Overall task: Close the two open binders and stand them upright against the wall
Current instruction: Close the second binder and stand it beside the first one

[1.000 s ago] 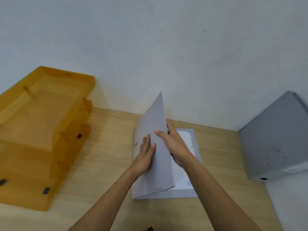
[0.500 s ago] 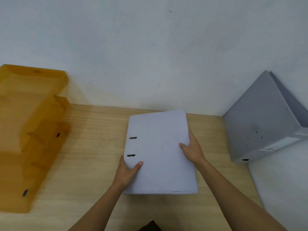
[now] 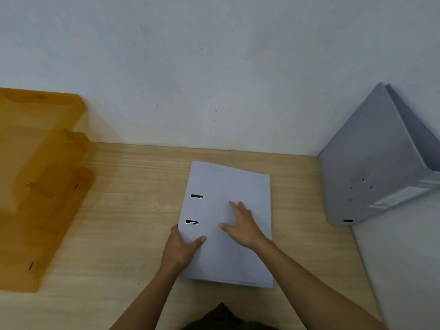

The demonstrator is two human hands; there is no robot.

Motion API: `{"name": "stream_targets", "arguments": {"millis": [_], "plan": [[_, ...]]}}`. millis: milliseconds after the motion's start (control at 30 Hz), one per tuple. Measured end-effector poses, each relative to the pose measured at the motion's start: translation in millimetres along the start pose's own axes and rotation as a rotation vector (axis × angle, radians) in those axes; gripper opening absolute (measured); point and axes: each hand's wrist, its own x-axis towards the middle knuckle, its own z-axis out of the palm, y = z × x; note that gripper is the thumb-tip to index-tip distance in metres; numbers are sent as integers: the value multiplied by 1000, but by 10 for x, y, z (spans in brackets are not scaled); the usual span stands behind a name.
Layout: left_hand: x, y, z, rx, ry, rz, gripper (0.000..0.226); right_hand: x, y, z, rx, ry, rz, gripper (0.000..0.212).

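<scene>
now lying shut and flat on the bench (image 3: 133, 186), the white binder (image 3: 228, 225), cover just folded down. right hand (image 3: 242, 225) resting open on top, left hand (image 3: 181, 248) gripping its spine edge. next, standing it against the wall (image 3: 214, 67).

The left hand (image 3: 182, 250) grips the white binder (image 3: 228, 222) at its spine edge with only the thumb showing on the cover; its fingers are hidden beneath. Far left of that hand, the orange tray (image 3: 40, 184) is blurred and cut by the frame's edge. Right of the right hand (image 3: 242, 226), the grey binder (image 3: 371, 167) is also cut off.
</scene>
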Motion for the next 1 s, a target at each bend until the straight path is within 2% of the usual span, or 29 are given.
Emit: {"name": "stream_targets", "arguments": {"millis": [133,233,367,433,533,633,767,900,1000], "plan": [[-54,-46,50,51,-5,15,93,-108,265,137,-116,-109,54,84],[-38,-32,63,61,-2,3,96,-204,374,169,-126,-131,57,84],[41,78,-11,-71,-12,-147,92,-206,278,113,-8,-157,93,77],[81,153,-79,-203,-69,-228,93,-229,209,73,72,-159,114,73],[-31,335,-100,-348,-258,-275,73,-293,103,2,178,-140,122,72],[-144,504,-20,-619,-484,-222,76,-370,-36,-110,283,-94,118,75],[-327,821,95,-778,-628,-183,60,-455,-208,-270,339,-7,89,73],[-482,1046,282,-714,-711,-87,43,-581,-217,-389,279,120,26,75],[-548,1150,401,-628,-714,21,52,-687,-143,-562,383,185,-57,79]]}}
